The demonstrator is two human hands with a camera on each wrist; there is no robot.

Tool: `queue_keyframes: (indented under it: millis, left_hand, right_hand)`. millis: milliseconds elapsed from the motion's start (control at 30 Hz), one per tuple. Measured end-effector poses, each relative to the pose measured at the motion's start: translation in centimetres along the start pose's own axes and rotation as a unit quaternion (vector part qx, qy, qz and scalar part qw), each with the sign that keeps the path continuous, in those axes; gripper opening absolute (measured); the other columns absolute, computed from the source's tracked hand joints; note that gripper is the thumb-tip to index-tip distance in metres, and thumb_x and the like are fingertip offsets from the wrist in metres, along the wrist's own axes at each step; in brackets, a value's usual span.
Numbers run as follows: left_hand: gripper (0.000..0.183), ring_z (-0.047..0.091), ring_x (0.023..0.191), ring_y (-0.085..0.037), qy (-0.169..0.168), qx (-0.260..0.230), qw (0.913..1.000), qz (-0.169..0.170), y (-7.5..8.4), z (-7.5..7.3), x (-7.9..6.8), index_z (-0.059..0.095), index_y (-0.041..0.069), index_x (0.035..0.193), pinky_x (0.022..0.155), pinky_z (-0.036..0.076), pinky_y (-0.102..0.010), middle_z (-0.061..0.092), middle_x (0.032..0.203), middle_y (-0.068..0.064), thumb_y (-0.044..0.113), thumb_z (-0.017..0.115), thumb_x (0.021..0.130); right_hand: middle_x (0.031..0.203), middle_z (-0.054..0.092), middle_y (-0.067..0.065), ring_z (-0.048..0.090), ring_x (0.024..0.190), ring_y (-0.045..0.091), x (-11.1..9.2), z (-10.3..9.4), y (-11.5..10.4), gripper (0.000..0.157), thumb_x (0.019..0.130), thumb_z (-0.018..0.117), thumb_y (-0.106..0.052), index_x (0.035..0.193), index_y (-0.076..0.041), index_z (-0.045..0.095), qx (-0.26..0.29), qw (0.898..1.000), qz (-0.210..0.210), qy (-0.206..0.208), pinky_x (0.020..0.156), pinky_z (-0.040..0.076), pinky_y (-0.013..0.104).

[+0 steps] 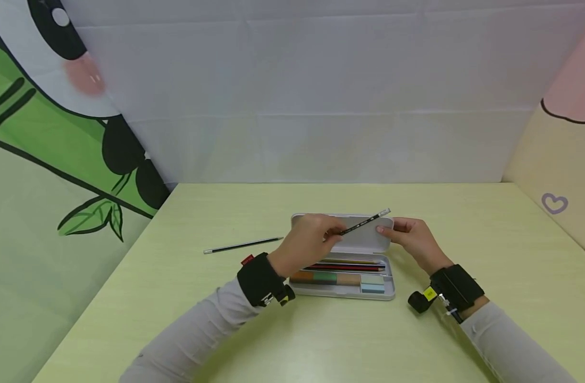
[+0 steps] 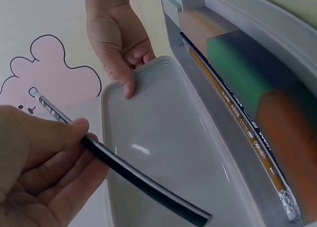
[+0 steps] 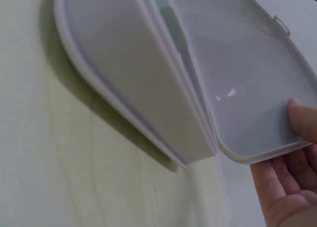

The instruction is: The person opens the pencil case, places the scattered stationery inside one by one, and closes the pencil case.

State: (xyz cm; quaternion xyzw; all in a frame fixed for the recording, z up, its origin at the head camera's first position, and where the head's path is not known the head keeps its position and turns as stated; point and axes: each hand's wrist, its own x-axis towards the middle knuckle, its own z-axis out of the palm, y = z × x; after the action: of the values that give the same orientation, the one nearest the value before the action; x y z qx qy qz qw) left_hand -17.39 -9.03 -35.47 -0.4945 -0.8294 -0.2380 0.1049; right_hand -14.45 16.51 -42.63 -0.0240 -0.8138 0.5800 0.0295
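My left hand (image 1: 308, 236) pinches a dark patterned pencil (image 1: 366, 221) between thumb and fingers, over the pencil case. In the left wrist view this pencil (image 2: 143, 180) slants across the raised lid (image 2: 153, 118). At the lid's right edge, my right hand (image 1: 417, 242) holds it with the thumb on the inner face and the fingers behind. The grey-white case (image 1: 340, 295) lies open on the table. Several pencils (image 1: 352, 267) sit in its rear part. Along the front are a block in orange, green and tan (image 1: 347, 279) and a pale blue-and-white eraser (image 1: 372, 284).
Left of the case, another dark pencil (image 1: 244, 246) lies on the pale yellow table (image 1: 441, 340). A light cloth backdrop (image 1: 321, 106) rises behind the table's far edge, with printed cartoon figures at both sides.
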Motion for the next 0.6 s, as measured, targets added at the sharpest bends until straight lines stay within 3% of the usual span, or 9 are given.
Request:
queue_keyframes:
  millis: [267, 400, 600]
  left_hand:
    - [0.013, 0.069, 0.080, -0.012, -0.110, -0.039, 0.9930, 0.018, -1.1, 0.8, 0.4, 0.074, 0.005, 0.099, 0.072, 0.055, -0.017, 0.075, 0.092, -0.006, 0.006, 0.070, 0.087]
    - [0.012, 0.068, 0.078, -0.010, -0.140, -0.050, 0.9887, 0.021, -1.3, 1.4, 0.5, 0.075, 0.005, 0.098, 0.070, 0.053, -0.013, 0.075, 0.092, -0.005, 0.007, 0.070, 0.087]
    - [0.011, 0.069, 0.080, -0.010, -0.183, -0.061, 0.9812, -0.003, -1.4, 1.9, 0.5, 0.075, 0.004, 0.096, 0.070, 0.052, -0.010, 0.075, 0.091, -0.006, 0.004, 0.071, 0.085]
  right_hand:
    - [0.091, 0.069, -0.021, 0.060, 0.090, -0.005, -0.2, 0.1, -0.1, 0.048, 0.091, 0.067, -0.027, 0.124, 0.006, 0.060, 0.010, 1.000, 0.001, 0.000, 0.089, 0.051, 0.023]
    - [0.092, 0.071, -0.019, 0.061, 0.091, -0.004, -0.1, 0.1, -0.1, 0.054, 0.089, 0.068, -0.038, 0.124, 0.003, 0.062, 0.001, 1.000, 0.008, -0.001, 0.092, 0.048, 0.025]
    - [0.093, 0.071, -0.017, 0.063, 0.088, -0.002, 0.0, 0.0, -0.1, 0.053, 0.090, 0.067, -0.037, 0.123, 0.003, 0.062, 0.004, 1.000, 0.005, -0.001, 0.087, 0.051, 0.020]
